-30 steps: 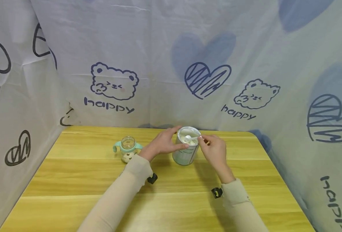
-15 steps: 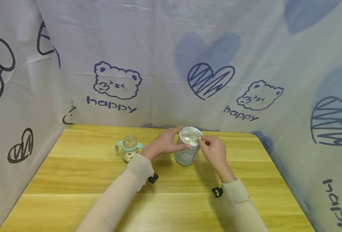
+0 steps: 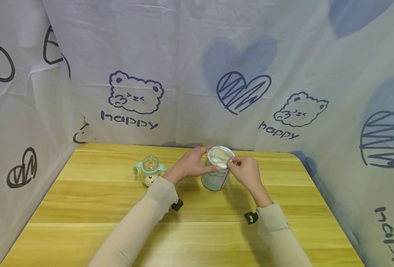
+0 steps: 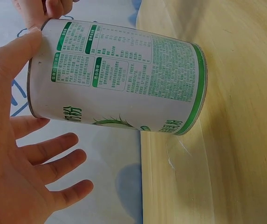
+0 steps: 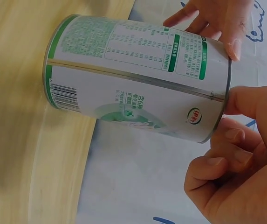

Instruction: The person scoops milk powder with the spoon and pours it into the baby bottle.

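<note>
An open milk powder can (image 3: 213, 181), white with green print, stands upright on the wooden table. My left hand (image 3: 191, 164) holds it at the rim, thumb on the near side and forefinger on the far side; in the left wrist view the other fingers of that hand (image 4: 7, 135) stick out beside the can (image 4: 119, 79). Between thumb and fingertips my right hand (image 3: 247, 173) pinches the handle of a white scoop (image 3: 217, 160), whose bowl is inside the can at the pale powder. In the right wrist view the can wall (image 5: 138, 88) hides the scoop.
Left of the can stands a clear baby bottle (image 3: 151, 171) without a lid, with mint green handles; my left forearm partly covers it. A printed cloth (image 3: 190, 111) hangs right behind the back edge of the table (image 3: 197, 233).
The scoop's bowl has gone from plainly visible near the can's mouth to lower at the powder. My left hand keeps its hold on the can; the view has turned slightly.
</note>
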{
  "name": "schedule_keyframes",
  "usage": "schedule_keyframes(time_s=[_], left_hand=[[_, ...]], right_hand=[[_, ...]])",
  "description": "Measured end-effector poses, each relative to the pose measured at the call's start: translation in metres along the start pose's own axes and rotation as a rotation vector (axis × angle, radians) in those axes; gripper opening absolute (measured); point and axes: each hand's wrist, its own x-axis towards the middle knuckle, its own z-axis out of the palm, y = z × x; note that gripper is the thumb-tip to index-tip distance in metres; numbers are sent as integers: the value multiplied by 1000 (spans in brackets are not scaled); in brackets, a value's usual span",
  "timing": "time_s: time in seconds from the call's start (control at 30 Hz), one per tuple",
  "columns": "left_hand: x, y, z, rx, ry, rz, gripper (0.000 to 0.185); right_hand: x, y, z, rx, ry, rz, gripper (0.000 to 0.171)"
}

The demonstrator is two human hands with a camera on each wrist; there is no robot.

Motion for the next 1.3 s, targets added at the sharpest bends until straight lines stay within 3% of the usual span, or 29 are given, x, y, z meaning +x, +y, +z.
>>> schedule_keyframes(time_s=[0.73,0.9,1.13,1.3], left_hand=[[0,2,-1,5,0,0,97],[1,0,1,-2,10,5,98],[1,0,1,7,11,6,98],[1,-1,1,5,8,4,98]], right_hand=[[4,1,-7,59,-182,-32,24],[5,1,-9,3,-186,-84,24],[4,2,-7,-191,-142,-246,20],[4,2,-8,-189,-185,-266,21]])
